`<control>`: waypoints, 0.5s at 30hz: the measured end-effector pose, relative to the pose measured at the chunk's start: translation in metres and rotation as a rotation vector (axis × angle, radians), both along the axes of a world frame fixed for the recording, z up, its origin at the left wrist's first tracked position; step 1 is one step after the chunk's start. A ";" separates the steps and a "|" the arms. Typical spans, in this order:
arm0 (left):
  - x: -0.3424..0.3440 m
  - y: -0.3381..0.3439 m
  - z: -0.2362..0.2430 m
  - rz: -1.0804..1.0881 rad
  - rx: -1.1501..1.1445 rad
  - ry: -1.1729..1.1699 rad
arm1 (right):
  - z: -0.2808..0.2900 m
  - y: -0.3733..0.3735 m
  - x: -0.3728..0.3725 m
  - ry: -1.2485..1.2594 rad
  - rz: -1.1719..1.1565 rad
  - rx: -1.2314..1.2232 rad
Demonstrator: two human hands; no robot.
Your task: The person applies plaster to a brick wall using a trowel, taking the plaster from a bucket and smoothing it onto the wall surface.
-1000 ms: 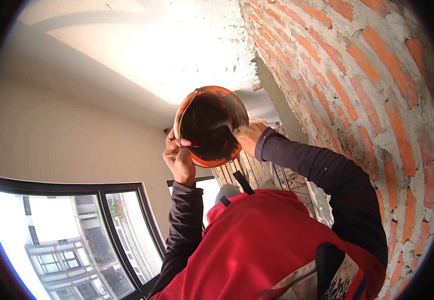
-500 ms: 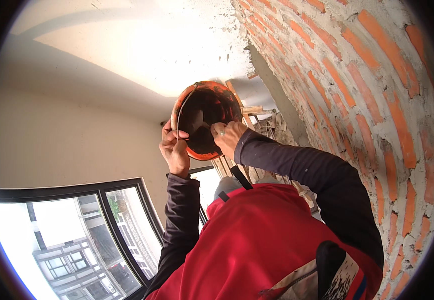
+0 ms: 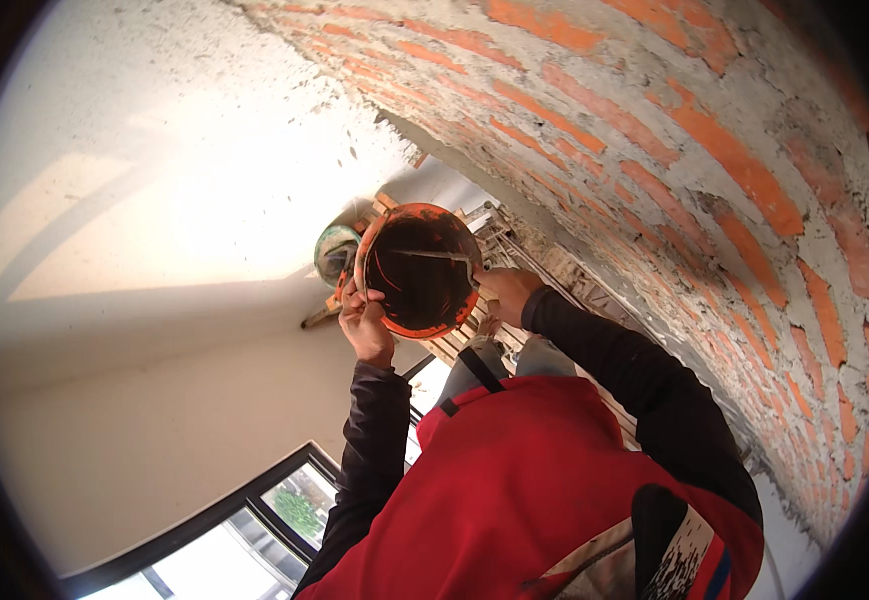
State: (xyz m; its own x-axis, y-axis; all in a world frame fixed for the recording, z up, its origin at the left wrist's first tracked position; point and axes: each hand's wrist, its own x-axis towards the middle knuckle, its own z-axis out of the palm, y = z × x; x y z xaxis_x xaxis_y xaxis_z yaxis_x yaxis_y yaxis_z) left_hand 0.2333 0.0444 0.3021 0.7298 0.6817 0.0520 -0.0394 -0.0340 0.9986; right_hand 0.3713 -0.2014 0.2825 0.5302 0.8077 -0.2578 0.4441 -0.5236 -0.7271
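Between the 2 hands, close to the brick wall (image 3: 714, 170), the orange helmet (image 3: 419, 270) is held up with its dark hollow inside turned toward the person. The left hand (image 3: 366, 322) pinches the rim at the lower left, and the right hand (image 3: 506, 292) grips the rim at the opposite side, so both are equally near. The helmet's opening faces the red jacket (image 3: 514, 490); a wooden scaffold (image 3: 474, 335) lies just behind.

brick wall (image 3: 714, 190), window (image 3: 254, 520), wooden scaffold (image 3: 554, 270)
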 end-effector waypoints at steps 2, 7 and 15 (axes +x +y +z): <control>0.033 -0.011 -0.023 -0.023 -0.018 0.102 | -0.008 -0.028 0.004 0.041 -0.133 -0.054; 0.074 -0.044 -0.100 -0.400 -0.062 0.312 | -0.043 -0.107 -0.053 0.197 -0.463 -0.170; 0.094 -0.119 -0.214 -1.058 0.282 0.568 | -0.082 -0.174 -0.247 0.400 -1.309 -0.211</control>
